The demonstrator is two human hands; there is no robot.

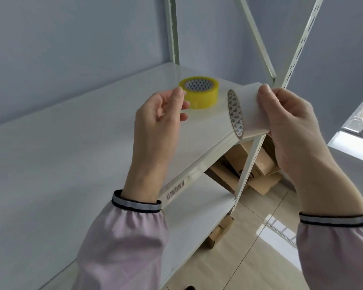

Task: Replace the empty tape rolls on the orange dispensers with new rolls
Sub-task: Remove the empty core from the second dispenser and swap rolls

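One yellow roll [198, 92] on white shelf [71, 143]

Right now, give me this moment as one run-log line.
right hand: holds white tape roll | left hand: open, empty | yellow tape roll: on shelf

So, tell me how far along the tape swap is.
Nothing looks finished: no orange dispenser is in view. In hand: the right hand holds a white tape roll on its side, while the left hand hovers open beside it. A yellow tape roll waits on the shelf. Fitting rolls to dispensers remains.
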